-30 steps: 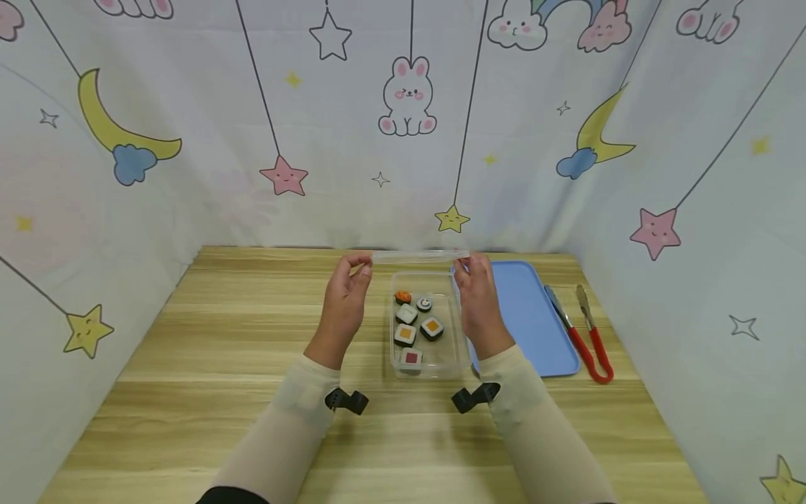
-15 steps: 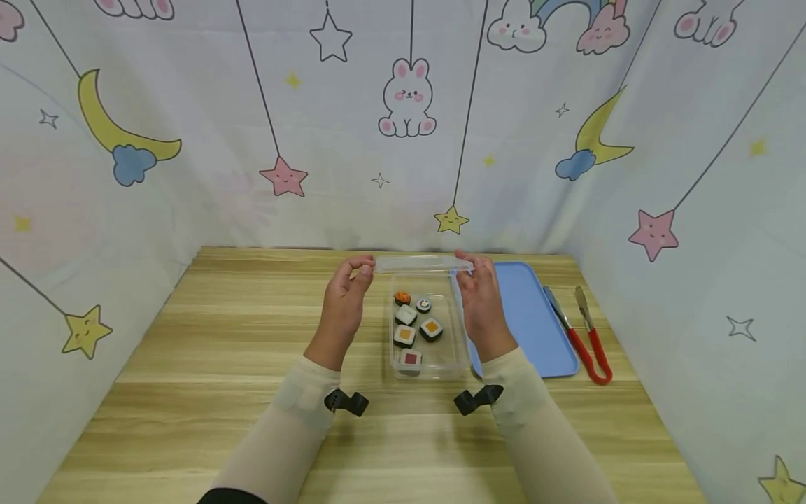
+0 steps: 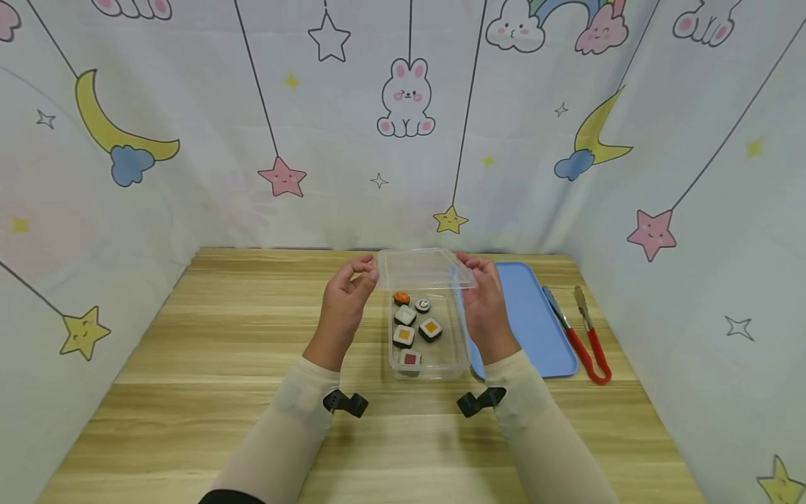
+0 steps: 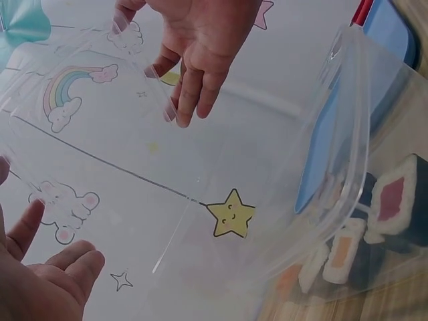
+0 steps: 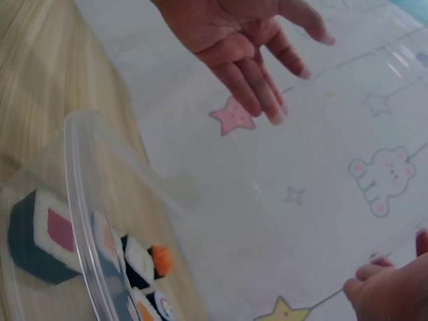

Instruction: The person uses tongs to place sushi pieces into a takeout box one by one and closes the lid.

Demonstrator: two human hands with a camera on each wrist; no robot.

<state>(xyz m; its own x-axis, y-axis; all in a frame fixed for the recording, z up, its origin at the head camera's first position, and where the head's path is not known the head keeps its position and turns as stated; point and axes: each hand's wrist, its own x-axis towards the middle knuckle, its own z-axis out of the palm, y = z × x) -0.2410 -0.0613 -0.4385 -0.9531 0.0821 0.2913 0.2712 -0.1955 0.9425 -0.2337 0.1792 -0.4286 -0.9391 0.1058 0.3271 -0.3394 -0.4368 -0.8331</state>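
A clear plastic lid (image 3: 425,268) is held up between both hands, tilted above the far end of a clear plastic box (image 3: 450,357). My left hand (image 3: 343,301) pinches the lid's left edge with thumb and fingers. At the opposite edge, my right hand (image 3: 485,304) holds the lid, its fingers partly behind the clear plastic. Several sushi pieces lie inside the box, among them a roll with a red centre (image 3: 411,358), one with an orange centre (image 3: 431,328) and an orange-topped piece (image 3: 401,298). The left wrist view shows the red-centred roll (image 4: 394,199) through the box wall.
A blue tray (image 3: 529,322) lies right of the box, partly behind my right hand. Red-handled tongs (image 3: 595,357) rest at the tray's right side. The wooden table (image 3: 220,350) meets a patterned curtain (image 3: 352,217) at its back and sides.
The lid has tipped from nearly edge-on to showing its broad face, its near edge now lower over the box's far end. My right hand has turned slightly and shifted a little right.
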